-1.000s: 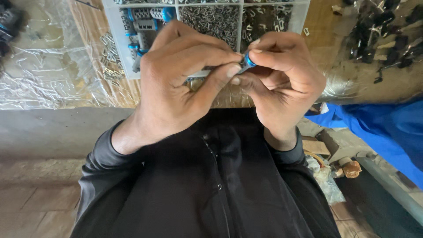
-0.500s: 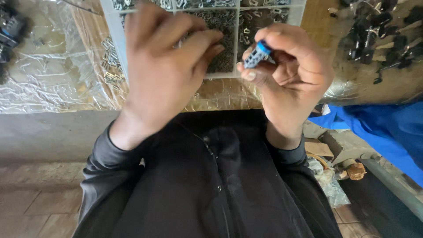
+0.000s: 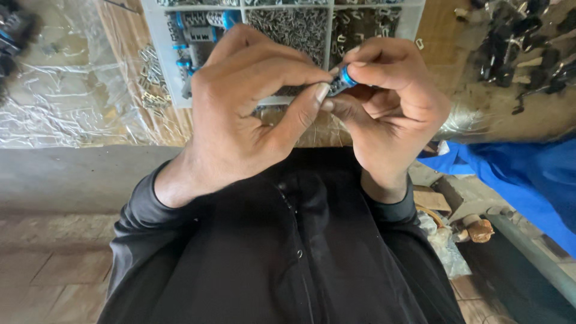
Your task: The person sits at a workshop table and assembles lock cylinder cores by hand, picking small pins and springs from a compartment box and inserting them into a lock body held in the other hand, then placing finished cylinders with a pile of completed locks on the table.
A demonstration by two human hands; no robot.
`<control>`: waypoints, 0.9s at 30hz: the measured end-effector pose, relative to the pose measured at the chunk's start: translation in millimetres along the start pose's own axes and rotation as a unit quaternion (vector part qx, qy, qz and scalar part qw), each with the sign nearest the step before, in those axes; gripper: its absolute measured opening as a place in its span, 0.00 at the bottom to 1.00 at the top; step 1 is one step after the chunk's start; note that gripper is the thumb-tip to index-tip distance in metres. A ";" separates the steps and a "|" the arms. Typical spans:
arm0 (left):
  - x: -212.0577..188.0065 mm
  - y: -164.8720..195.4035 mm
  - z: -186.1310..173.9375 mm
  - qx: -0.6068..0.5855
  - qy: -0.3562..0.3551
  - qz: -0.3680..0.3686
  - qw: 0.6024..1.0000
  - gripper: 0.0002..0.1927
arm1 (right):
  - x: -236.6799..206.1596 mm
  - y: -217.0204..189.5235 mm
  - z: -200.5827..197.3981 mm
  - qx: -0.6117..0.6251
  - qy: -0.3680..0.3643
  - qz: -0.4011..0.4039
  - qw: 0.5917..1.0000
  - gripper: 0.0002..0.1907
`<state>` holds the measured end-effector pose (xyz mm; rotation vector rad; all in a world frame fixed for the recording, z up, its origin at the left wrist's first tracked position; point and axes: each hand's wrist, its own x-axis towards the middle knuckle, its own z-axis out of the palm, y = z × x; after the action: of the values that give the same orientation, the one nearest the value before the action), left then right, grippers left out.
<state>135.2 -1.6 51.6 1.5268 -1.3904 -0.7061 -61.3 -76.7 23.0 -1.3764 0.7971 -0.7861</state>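
Note:
My right hand (image 3: pixel 390 108) pinches a small grey plug with a blue end (image 3: pixel 342 79) between thumb and fingers. My left hand (image 3: pixel 246 102) meets it from the left, with thumb and forefinger tips pressed against the plug's near end. Both hands hover over the front edge of a white compartment tray (image 3: pixel 157 60). The tray holds several grey and blue plugs (image 3: pixel 195 33) in its left cell and small metal clips (image 3: pixel 288 24) in the middle cell. Black sleeves cover both of my forearms.
Crinkled clear plastic sheet (image 3: pixel 66 90) lies on the bench at left. Loose metal clips (image 3: pixel 150 84) sit beside the tray. Dark parts (image 3: pixel 522 42) are scattered at the upper right. A blue cloth (image 3: pixel 516 174) and scrap pieces (image 3: pixel 468 228) lie at lower right.
My left hand pulled away from the plug toward the tray half a second ago, then came back. Its fingertips now press on the plug again, which my right hand kept holding.

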 end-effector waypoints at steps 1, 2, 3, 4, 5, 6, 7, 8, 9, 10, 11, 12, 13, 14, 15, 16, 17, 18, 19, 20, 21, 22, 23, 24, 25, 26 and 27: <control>-0.2 -0.2 -0.2 0.001 0.000 -0.003 1.000 0.08 | 0.0 0.3 -0.6 -0.011 -0.003 -0.006 1.000 0.20; -0.1 -0.5 -0.3 0.003 0.003 -0.001 1.000 0.08 | 0.1 0.4 -1.4 -0.022 -0.005 -0.013 1.000 0.19; 0.1 -1.1 -1.0 0.005 0.003 0.002 1.000 0.08 | 0.4 0.5 -1.9 -0.038 -0.010 -0.027 0.999 0.19; 0.7 -1.7 -2.0 0.007 0.002 0.005 1.000 0.08 | 1.2 0.1 -2.9 -0.056 -0.013 -0.040 0.998 0.19; 1.6 -2.6 -3.0 0.006 -0.004 0.003 1.000 0.08 | 1.6 -0.1 -3.1 -0.075 -0.015 -0.052 0.996 0.19; 3.0 -3.2 -4.1 0.005 -0.011 -0.001 1.000 0.08 | 2.7 -0.6 -4.0 -0.094 -0.016 -0.061 0.994 0.19; 4.7 -4.0 -4.8 0.003 -0.012 0.003 1.000 0.08 | 3.0 -1.2 -3.9 -0.087 -0.015 -0.054 0.995 0.19; 7.0 -4.7 -4.9 0.002 -0.012 0.010 1.000 0.09 | 3.8 -1.4 -3.9 -0.079 -0.015 -0.047 0.996 0.20; 9.3 -5.2 -5.1 0.000 -0.012 0.019 1.000 0.09 | 3.6 -2.5 -3.6 -0.047 -0.012 -0.024 0.999 0.20; 11.8 -5.4 -3.8 0.088 0.006 0.035 0.996 0.10 | 4.4 -2.2 -2.8 -0.021 -0.010 -0.014 1.000 0.20; 14.0 -5.2 -3.0 0.175 0.024 0.050 0.983 0.10 | 4.5 -3.0 -2.5 0.006 -0.007 -0.003 1.000 0.20; 15.7 -4.8 -1.9 0.259 0.041 0.064 0.963 0.11 | 4.6 -2.8 -1.2 0.027 -0.003 -0.002 1.000 0.20; 16.7 -4.0 -0.9 0.258 0.033 0.056 0.964 0.10 | 4.5 -3.4 -0.8 0.036 0.000 0.002 0.999 0.20; 17.1 -3.3 -1.0 0.259 0.026 0.045 0.965 0.09 | 4.5 -3.6 0.0 0.046 0.002 0.007 0.999 0.21; 16.6 -2.5 -0.6 0.262 0.020 0.035 0.964 0.08 | 4.4 -4.1 0.3 0.045 0.004 0.012 0.999 0.21; 15.7 -1.9 -1.1 0.208 0.022 0.021 0.978 0.08 | 4.6 -4.4 0.5 0.043 0.007 0.015 0.999 0.21; 13.8 -1.3 -1.7 0.151 0.022 0.010 0.988 0.08 | 4.7 -4.7 0.8 0.042 0.010 0.018 0.999 0.21; 11.7 -1.2 -2.2 0.092 0.021 -0.004 0.995 0.08 | 4.8 -5.0 0.9 0.042 0.012 0.026 0.999 0.20; 9.4 -1.3 -2.2 0.034 0.026 -0.019 0.999 0.09 | 4.7 -5.3 1.3 0.039 0.012 0.033 0.999 0.20; 7.0 -1.5 -1.6 -0.025 0.032 -0.036 0.999 0.10 | 5.0 -5.3 1.4 0.036 0.012 0.040 0.998 0.20; 4.8 -1.8 -0.7 -0.081 0.039 -0.052 0.995 0.12 | 4.9 -5.3 2.0 0.031 0.010 0.041 0.999 0.19; 2.8 -2.2 0.7 -0.069 0.044 -0.045 0.996 0.11 | 5.2 -4.9 2.3 0.024 0.007 0.033 0.999 0.19; 1.2 -2.6 2.2 -0.058 0.048 -0.034 0.997 0.11 | 5.4 -4.5 2.8 0.016 0.004 0.025 1.000 0.19; 0.2 -2.9 3.9 -0.067 0.048 -0.035 0.996 0.11 | 5.4 -4.1 3.1 0.005 0.001 0.012 1.000 0.19; -0.6 -2.9 5.4 -0.076 0.047 -0.037 0.995 0.10 | 5.4 -3.8 3.2 0.001 -0.001 0.009 1.000 0.18; -0.6 -2.7 6.5 -0.101 0.044 -0.050 0.993 0.10 | 4.9 -3.7 3.5 -0.002 -0.002 0.006 1.000 0.18; -0.5 -2.0 7.4 -0.111 0.043 -0.061 0.991 0.10 | 4.9 -3.3 3.4 0.003 -0.002 0.006 1.000 0.18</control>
<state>129.6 -3.0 46.7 1.4561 -1.1211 -0.8317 -55.9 -79.2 26.3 -1.3663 0.7998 -0.7759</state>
